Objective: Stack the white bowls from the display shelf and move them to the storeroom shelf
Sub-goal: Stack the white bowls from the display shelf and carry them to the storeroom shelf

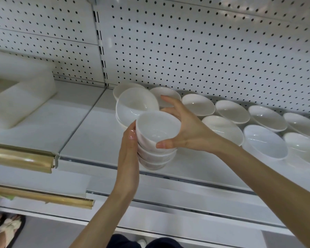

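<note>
The left hand hides its fingers behind the stacked bowls, whose count is unclear. The right edge cuts the far bowls; a blurred white block is cropped at left.

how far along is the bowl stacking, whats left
Done: a stack of white bowls stands at the front of the display shelf, a second pile behind it. In hand: the left hand holds the stack's side while the right hand grips the top bowl. Left: several single bowls lie spread to the right, and the carry to the storeroom.
</note>
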